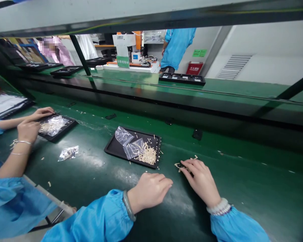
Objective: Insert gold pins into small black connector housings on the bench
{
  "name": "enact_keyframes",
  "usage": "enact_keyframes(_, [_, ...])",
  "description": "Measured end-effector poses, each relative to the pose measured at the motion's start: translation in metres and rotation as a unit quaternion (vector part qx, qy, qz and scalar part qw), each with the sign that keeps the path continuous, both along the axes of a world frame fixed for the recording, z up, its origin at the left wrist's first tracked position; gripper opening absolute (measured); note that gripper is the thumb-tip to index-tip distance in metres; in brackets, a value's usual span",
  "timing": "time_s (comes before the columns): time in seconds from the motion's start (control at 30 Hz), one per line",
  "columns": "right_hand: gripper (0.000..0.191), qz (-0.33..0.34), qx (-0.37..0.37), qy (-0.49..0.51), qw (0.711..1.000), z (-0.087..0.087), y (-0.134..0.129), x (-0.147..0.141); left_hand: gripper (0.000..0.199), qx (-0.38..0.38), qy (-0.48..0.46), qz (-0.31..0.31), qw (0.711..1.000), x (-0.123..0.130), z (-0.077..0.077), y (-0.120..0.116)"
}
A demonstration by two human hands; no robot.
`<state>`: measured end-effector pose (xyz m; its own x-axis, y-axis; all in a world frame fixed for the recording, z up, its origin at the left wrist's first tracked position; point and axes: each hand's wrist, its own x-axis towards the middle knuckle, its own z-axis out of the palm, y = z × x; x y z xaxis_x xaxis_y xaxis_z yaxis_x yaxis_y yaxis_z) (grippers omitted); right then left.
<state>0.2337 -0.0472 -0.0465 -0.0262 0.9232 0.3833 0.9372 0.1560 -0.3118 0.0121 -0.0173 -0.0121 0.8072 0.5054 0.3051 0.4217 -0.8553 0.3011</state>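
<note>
My right hand (200, 179) bends over the green worktop, thumb and fingers around a small black part (179, 165) that is mostly hidden beneath them. Pale strips (195, 157) stick out around those fingertips. Just left of it, my left hand (151, 191) is held with its fingers pressed together, and anything between them is out of sight. Beyond my left hand lies a black tray (116, 149) with a heap of small pale strips (147, 154) at its right end. Two clear plastic bags (134, 148) rest in the same tray, touching the heap.
At left, a co-worker's hands (29, 129) work at another black tray (63, 134). A small clear bag (68, 153) lies between the trays. Small dark pieces (197, 134) lie along the back strip. A raised ledge (229, 88) and an overhead shelf (151, 16) cross the view.
</note>
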Motion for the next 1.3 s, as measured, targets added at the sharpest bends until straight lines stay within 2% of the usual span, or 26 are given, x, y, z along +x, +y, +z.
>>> enact_keyframes(0.2, [0.019, 0.026, -0.029, -0.102, 0.994, 0.011, 0.021, -0.006, 0.022, -0.015, 0.011, 0.008, 1.000, 0.000, -0.002, 0.000])
enact_keyframes(0.37, [0.022, 0.036, -0.031, -0.110, 0.993, 0.014, 0.024, -0.011, 0.022, -0.019, 0.008, 0.014, 1.000, 0.000, -0.002, 0.001])
enact_keyframes(0.53, [0.023, 0.015, -0.017, -0.077, 0.997, 0.013, 0.019, -0.002, 0.022, -0.049, -0.026, 0.032, 0.998, -0.001, -0.003, 0.003])
enact_keyframes(0.63, [0.024, -0.014, -0.015, -0.020, 1.000, 0.019, 0.015, 0.006, 0.022, -0.106, -0.059, 0.047, 0.991, -0.001, -0.001, 0.004])
enact_keyframes(0.73, [0.025, -0.026, -0.054, 0.044, 0.997, 0.030, 0.013, 0.008, 0.023, -0.177, -0.090, 0.059, 0.978, -0.001, 0.003, 0.004])
enact_keyframes(0.83, [0.027, 0.010, -0.136, 0.145, 0.980, 0.043, 0.010, 0.004, 0.023, -0.249, -0.125, 0.077, 0.957, 0.002, 0.007, 0.003])
enact_keyframes(0.9, [0.028, 0.053, -0.179, 0.216, 0.958, 0.051, 0.007, -0.003, 0.024, -0.315, -0.154, 0.096, 0.931, 0.004, 0.007, 0.001])
enact_keyframes(1.0, [0.028, 0.098, -0.202, 0.278, 0.934, 0.058, 0.003, -0.018, 0.030, -0.429, -0.201, 0.113, 0.873, 0.008, 0.003, -0.001])
enact_keyframes(1.1, [0.029, 0.104, -0.212, 0.313, 0.920, 0.058, -0.001, -0.036, 0.031, -0.517, -0.249, 0.124, 0.810, 0.011, -0.001, -0.001])
enact_keyframes(1.17, [0.029, 0.098, -0.208, 0.330, 0.916, 0.054, -0.003, -0.047, 0.027, -0.549, -0.275, 0.130, 0.779, 0.011, -0.002, 0.000])
enact_keyframes(1.23, [0.029, 0.083, -0.193, 0.337, 0.918, 0.051, -0.006, -0.056, 0.023, -0.556, -0.288, 0.135, 0.768, 0.010, 0.001, 0.002])
enact_keyframes(1.3, [0.027, 0.070, -0.169, 0.332, 0.925, 0.049, -0.008, -0.062, 0.019, -0.536, -0.286, 0.137, 0.782, 0.007, 0.007, 0.005])
